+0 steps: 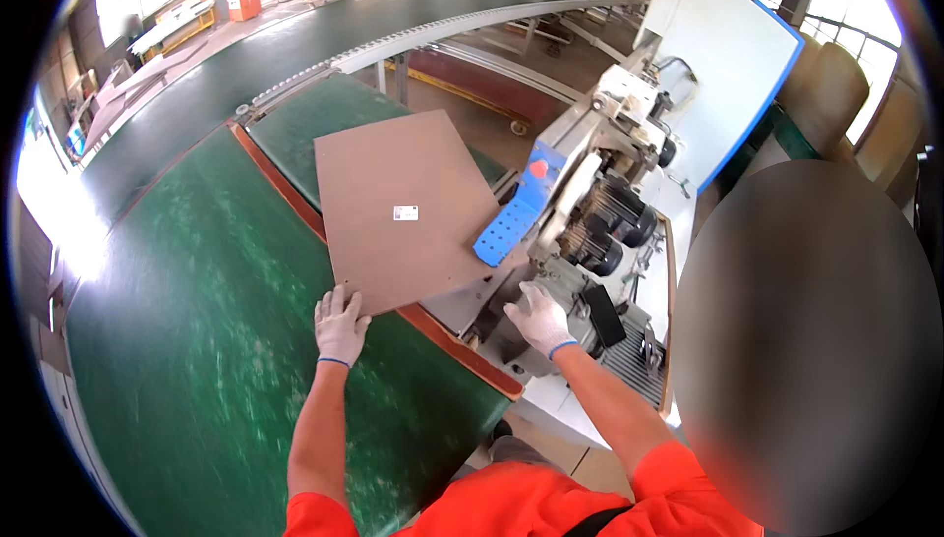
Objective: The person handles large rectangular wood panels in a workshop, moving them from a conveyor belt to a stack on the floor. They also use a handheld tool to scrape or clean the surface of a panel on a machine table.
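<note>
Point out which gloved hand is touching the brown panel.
The left hand: its fingers are on the near-left corner of the brown panel. The right hand is apart from it, by the machine.

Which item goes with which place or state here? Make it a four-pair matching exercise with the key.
Column one:
1. Left hand
2. Label
3. Right hand
4. Bracket

Column two:
A. Gloved, by the machine, off the panel
B. Blue, with holes
C. Gloved, at the panel's near corner
D. White, on the panel's face

Pairs: 1-C, 2-D, 3-A, 4-B
</note>
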### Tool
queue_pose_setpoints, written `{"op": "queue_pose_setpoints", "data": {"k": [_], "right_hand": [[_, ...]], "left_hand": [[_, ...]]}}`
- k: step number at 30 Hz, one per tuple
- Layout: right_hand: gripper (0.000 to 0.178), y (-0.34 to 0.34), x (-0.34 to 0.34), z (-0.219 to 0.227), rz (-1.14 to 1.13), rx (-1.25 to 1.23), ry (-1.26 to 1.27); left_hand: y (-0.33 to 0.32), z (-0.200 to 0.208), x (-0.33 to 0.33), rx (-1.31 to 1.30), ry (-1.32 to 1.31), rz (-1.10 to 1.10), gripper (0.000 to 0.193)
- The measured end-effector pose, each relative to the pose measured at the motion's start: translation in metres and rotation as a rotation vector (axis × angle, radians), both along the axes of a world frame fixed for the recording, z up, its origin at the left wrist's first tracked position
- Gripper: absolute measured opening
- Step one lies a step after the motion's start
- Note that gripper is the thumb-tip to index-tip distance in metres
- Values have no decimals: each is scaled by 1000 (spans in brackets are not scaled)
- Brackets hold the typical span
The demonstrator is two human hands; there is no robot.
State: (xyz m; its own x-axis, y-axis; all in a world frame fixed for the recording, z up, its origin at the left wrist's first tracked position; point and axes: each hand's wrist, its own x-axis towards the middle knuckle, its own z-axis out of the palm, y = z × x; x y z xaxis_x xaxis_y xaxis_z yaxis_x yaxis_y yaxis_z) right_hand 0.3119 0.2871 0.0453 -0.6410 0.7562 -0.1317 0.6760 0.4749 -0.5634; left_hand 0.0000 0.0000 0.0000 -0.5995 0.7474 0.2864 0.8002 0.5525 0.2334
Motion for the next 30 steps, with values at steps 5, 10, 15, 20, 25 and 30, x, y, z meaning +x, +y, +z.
{"op": "queue_pose_setpoints", "data": {"k": [5,10,15,20,25,30], "right_hand": [[68,43,-79,-28,-73,335,117],[58,46,-89,-14,-107,194,110],[66,4,-60,-11,17,67,220],[56,-61,16,38,250,-283,270],[34,-112,106,55,284,-802,168],[39,-90,157,-15,176,-1159,-18]], "left_hand": [[7,13,-16,109,-172,196,57],[39,17,1,274,-325,640,61],[19,46,-3,232,-388,967,55],[-65,43,59,227,-341,1032,51],[-159,26,198,285,-133,1284,53],[-224,47,386,242,-352,1469,56]]}}
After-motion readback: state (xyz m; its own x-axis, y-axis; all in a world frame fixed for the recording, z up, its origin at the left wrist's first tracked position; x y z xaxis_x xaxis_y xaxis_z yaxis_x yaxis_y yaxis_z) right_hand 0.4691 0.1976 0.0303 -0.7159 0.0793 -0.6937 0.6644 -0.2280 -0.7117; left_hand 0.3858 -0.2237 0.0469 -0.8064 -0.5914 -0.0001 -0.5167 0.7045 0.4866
